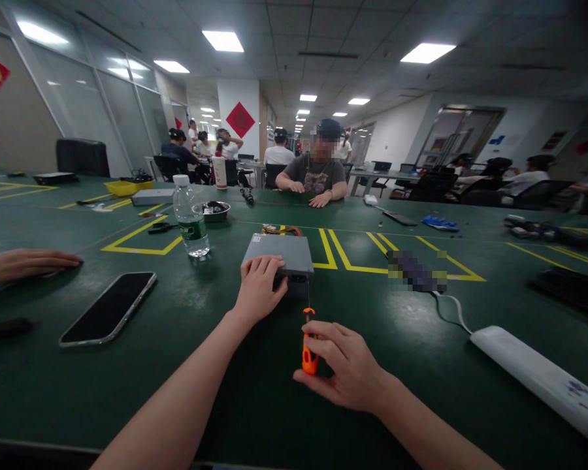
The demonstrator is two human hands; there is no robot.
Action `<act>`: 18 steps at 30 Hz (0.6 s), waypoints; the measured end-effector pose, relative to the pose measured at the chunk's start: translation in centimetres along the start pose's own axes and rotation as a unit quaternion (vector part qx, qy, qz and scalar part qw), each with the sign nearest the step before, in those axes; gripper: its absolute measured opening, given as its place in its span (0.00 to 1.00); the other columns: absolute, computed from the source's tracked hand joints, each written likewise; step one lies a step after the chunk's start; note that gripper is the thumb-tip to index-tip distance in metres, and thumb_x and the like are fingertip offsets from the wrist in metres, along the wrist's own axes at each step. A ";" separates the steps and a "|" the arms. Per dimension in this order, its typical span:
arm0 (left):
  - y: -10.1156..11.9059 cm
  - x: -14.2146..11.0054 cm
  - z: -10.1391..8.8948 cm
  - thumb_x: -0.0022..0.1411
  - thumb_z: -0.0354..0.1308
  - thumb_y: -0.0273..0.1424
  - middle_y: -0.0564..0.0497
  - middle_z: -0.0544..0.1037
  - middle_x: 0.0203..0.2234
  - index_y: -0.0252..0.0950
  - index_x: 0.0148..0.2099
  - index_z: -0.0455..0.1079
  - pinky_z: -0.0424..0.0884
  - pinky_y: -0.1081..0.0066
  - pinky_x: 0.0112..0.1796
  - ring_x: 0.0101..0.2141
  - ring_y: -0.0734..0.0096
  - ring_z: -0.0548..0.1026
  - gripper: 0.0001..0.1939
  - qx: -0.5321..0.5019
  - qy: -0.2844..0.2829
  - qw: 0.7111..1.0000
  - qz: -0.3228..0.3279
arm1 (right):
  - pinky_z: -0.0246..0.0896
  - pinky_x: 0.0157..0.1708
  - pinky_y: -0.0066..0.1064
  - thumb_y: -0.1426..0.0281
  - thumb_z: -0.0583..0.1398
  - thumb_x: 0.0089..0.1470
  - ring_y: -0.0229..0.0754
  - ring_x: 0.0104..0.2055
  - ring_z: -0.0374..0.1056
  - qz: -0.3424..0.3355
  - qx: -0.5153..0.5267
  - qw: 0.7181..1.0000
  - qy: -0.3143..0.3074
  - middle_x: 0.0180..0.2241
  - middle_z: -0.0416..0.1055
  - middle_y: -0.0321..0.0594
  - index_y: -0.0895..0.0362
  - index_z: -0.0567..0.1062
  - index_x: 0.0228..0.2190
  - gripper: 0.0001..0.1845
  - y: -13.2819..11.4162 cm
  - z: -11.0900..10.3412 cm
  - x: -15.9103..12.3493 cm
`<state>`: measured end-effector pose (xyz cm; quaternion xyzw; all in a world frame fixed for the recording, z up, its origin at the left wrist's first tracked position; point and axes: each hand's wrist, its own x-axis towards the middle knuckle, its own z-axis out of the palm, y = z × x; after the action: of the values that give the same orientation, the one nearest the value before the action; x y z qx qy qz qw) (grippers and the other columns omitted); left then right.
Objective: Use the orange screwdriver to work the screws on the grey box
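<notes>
A grey metal computer power supply (287, 251) lies on the green table, with coloured wires (287, 230) showing behind its far side. My left hand (261, 287) is closed over its near left corner, fingers on the top face and thumb at the front. My right hand (340, 359) grips an orange-and-black screwdriver (309, 356) between thumb and fingers. The screwdriver's thin shaft points away from me and reaches the near right corner of the power supply. Whether the tip sits in a screw is too small to tell.
A water bottle (192, 219) stands left of the power supply, near a metal bowl (215, 210). A phone (110, 307) and another person's hand (34, 264) are at left. A white power strip (539, 372) lies at right. Someone (318, 170) sits opposite.
</notes>
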<state>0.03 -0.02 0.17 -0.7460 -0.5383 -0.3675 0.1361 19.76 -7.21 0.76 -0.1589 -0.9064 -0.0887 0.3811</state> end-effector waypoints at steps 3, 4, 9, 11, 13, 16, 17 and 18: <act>0.0 0.0 -0.1 0.57 0.54 0.31 0.50 0.72 0.46 0.41 0.44 0.64 0.54 0.59 0.48 0.47 0.62 0.66 0.11 -0.003 0.000 1.000 -0.004 | 0.67 0.31 0.32 0.60 0.56 0.57 0.42 0.34 0.71 0.004 -0.004 1.000 0.019 0.38 0.71 0.50 0.59 0.63 0.37 0.14 0.0 0.2 -0.1; 0.1 0.0 -0.1 0.57 0.54 0.31 0.50 0.72 0.46 0.40 0.44 0.64 0.54 0.59 0.48 0.47 0.62 0.66 0.11 -0.004 0.000 1.000 -0.005 | 0.67 0.31 0.32 0.60 0.56 0.57 0.42 0.34 0.71 0.007 -0.004 1.000 0.012 0.38 0.71 0.50 0.59 0.63 0.37 0.14 0.0 0.1 -0.1; 0.1 0.1 -0.2 0.57 0.54 0.31 0.51 0.72 0.46 0.41 0.44 0.64 0.54 0.60 0.48 0.48 0.62 0.66 0.11 -0.004 -0.004 1.000 -0.005 | 0.67 0.31 0.34 0.62 0.52 0.59 0.45 0.36 0.70 0.008 -0.005 0.999 -0.053 0.41 0.69 0.53 0.60 0.66 0.43 0.16 -0.3 -0.5 0.2; 0.1 0.1 -0.3 0.57 0.54 0.31 0.51 0.72 0.46 0.41 0.44 0.64 0.55 0.60 0.48 0.47 0.62 0.66 0.11 -0.005 -0.008 1.000 -0.006 | 0.67 0.31 0.34 0.64 0.51 0.59 0.45 0.37 0.70 0.004 -0.007 0.998 -0.057 0.41 0.69 0.53 0.61 0.67 0.43 0.16 -0.3 -0.5 0.3; 0.2 0.1 -0.4 0.57 0.54 0.31 0.51 0.72 0.46 0.41 0.44 0.64 0.55 0.60 0.47 0.47 0.62 0.66 0.11 -0.007 -0.010 1.000 -0.007 | 0.67 0.31 0.33 0.63 0.53 0.58 0.44 0.36 0.70 0.002 -0.007 0.999 -0.033 0.39 0.70 0.52 0.61 0.67 0.41 0.15 -0.2 -0.3 0.3; 0.2 0.1 -0.4 0.57 0.53 0.31 0.51 0.72 0.47 0.41 0.44 0.64 0.55 0.59 0.47 0.47 0.62 0.65 0.11 -0.005 -0.011 1.000 -0.007 | 0.68 0.31 0.32 0.60 0.55 0.58 0.44 0.36 0.71 0.006 -0.002 1.000 -0.005 0.38 0.70 0.51 0.61 0.65 0.39 0.17 -0.1 0.1 0.2; 0.2 0.0 -0.4 0.57 0.54 0.31 0.51 0.72 0.47 0.41 0.44 0.64 0.55 0.59 0.48 0.48 0.62 0.65 0.11 -0.003 -0.011 1.000 -0.008 | 0.68 0.31 0.32 0.59 0.55 0.58 0.44 0.36 0.71 0.009 0.000 1.000 -0.003 0.38 0.70 0.51 0.61 0.64 0.38 0.17 0.0 0.2 0.1; 0.2 0.0 -0.3 0.57 0.54 0.31 0.51 0.72 0.47 0.41 0.44 0.64 0.55 0.59 0.48 0.48 0.62 0.65 0.11 -0.002 -0.012 1.000 -0.008 | 0.68 0.32 0.32 0.58 0.55 0.58 0.44 0.36 0.71 0.013 0.003 1.000 -0.004 0.38 0.70 0.50 0.60 0.64 0.38 0.17 0.0 0.2 0.1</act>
<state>0.04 -0.26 0.46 -0.7461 -0.5452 -0.3611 0.1252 19.53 -7.16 0.67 -0.1700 -0.9062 -0.0806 0.3787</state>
